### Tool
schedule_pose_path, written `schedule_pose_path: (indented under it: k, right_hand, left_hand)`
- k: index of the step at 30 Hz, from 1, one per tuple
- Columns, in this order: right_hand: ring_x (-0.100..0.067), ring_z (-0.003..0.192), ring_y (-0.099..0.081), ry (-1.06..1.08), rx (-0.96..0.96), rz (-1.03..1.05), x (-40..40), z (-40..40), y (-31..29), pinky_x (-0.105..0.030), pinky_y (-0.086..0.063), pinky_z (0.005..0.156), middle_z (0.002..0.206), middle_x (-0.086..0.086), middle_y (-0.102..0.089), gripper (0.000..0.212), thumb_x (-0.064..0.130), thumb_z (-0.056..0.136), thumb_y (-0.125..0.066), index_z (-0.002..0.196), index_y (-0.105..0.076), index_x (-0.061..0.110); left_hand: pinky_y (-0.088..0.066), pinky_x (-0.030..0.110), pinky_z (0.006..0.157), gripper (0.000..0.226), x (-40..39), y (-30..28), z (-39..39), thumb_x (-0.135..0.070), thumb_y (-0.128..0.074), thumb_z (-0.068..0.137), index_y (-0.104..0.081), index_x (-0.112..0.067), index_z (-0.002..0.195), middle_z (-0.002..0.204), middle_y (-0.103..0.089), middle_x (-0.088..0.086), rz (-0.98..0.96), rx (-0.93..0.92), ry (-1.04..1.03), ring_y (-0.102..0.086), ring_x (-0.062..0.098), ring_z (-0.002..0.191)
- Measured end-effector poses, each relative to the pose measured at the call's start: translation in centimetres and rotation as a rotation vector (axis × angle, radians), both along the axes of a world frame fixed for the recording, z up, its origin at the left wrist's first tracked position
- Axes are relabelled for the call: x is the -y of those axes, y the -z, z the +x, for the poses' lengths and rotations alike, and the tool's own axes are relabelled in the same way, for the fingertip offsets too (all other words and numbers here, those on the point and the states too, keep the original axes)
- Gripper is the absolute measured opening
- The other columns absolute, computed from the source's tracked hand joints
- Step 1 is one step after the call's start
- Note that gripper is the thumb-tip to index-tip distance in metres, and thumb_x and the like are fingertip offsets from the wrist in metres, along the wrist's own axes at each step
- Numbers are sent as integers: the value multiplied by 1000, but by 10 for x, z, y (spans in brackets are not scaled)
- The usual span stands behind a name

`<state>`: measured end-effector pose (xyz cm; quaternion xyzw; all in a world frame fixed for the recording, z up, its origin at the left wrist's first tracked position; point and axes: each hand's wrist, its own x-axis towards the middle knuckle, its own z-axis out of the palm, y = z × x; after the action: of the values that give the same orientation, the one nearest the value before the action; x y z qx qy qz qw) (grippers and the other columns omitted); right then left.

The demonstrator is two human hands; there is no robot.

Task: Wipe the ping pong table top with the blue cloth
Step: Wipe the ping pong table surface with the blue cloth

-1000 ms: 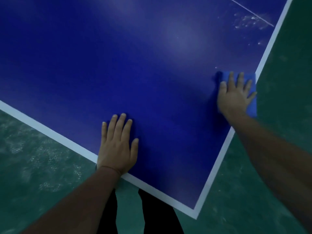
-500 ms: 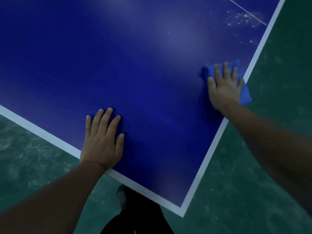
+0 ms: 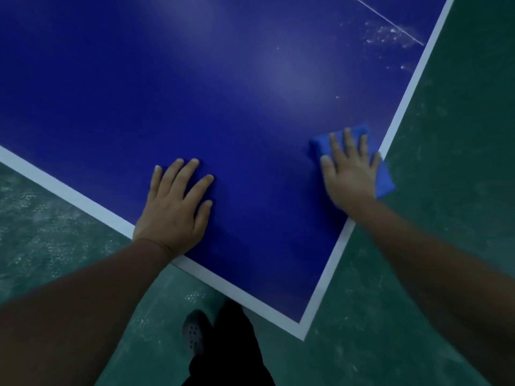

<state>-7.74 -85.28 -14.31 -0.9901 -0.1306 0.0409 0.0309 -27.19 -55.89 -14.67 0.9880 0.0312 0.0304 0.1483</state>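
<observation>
right hand (image 3: 351, 174), fingers flat and spread, presses the blue cloth (image 3: 384, 181) at the table top (image 3: 223, 93)'s right edge; left hand (image 3: 175, 210) braces flat near the corner. keep pressure even; overlap strokes toward the white smears (image 3: 390, 36).

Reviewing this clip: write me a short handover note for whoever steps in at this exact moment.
Left hand: flat on the table top near the close edge, holding nothing.
Right hand: fingers straight, pressing the blue cloth at the right white border; one corner of the cloth overhangs the edge.
Done: cannot be judged from one frame; the area near the hands shows no marks.
Left: whitish smudges remain at the far right, by the thin white line. Wipe there, then the rest of the top.
</observation>
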Motion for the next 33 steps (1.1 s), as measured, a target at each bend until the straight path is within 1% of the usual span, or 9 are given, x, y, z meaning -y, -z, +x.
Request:
schedule_pose_path:
  k: [6,9,13,15,19,21,25,29,33]
  right_hand:
    - [-29,154,-8,-742,-12,7,6,-100,13,-62,-3,120,166,5,-17,55,55,104,-27,156,-22,37]
    - [-28,154,-7,-615,-23,-39,24,-32,4,-62,-4,120,166,7,-15,56,56,102,-25,154,-21,37]
    - [-24,155,0,-100,-56,-13,30,30,-3,-59,-1,121,167,8,-11,58,57,103,-19,157,-20,37]
    - [-30,154,-6,-96,-14,-19,11,17,2,-63,-3,120,167,4,-14,58,54,102,-21,158,-22,35]
    - [-35,153,-14,-901,-18,-35,8,-5,4,-65,-9,119,165,1,-22,53,52,105,-25,155,-29,35]
    - [-32,153,-12,-1032,-23,-40,3,47,2,-65,-9,119,166,4,-21,53,53,105,-24,155,-28,37]
    - [-32,154,4,-520,-70,-25,-66,95,-1,-66,3,118,168,4,-3,60,55,101,-10,158,-11,38]
    - [-30,154,-4,-873,-69,-30,-58,118,1,-61,1,120,167,6,-12,58,55,101,-15,157,-22,40]
    - [-32,154,-2,-228,-59,16,26,237,-2,-65,-6,119,168,2,-7,57,52,105,-20,159,-15,36]
  left_hand:
    - [-11,57,121,54,0,-1,1,-46,-31,101,-54,-18,141,152,-41,12,51,-37,85,-28,38,144]
    - [-14,57,120,55,-1,-1,2,-48,-30,101,-56,-18,139,151,-44,11,51,-72,74,-30,37,144]
    - [-18,59,118,55,1,0,3,-47,-29,101,-57,-18,138,150,-46,10,60,-79,47,-33,37,142]
    - [-21,59,117,54,3,-2,5,-45,-30,101,-60,-16,135,148,-47,11,86,-81,24,-36,38,141]
    - [-23,61,116,56,20,-10,9,-44,-28,101,-65,-12,129,143,-53,15,189,-99,-51,-44,40,135]
    - [-21,60,116,57,43,-14,18,-43,-30,99,-64,-7,127,142,-53,15,185,-80,-209,-43,38,136]
    - [-11,53,121,60,110,-18,65,-40,-32,96,-53,-2,137,150,-44,17,31,-9,-644,-32,38,143]
    - [-2,48,123,68,144,-15,116,-44,-27,95,-40,-5,148,159,-30,15,-66,-5,-834,-18,34,150]
    - [2,49,123,67,148,-4,127,-46,-24,97,-35,-11,152,163,-23,10,-39,-79,-841,-8,29,152]
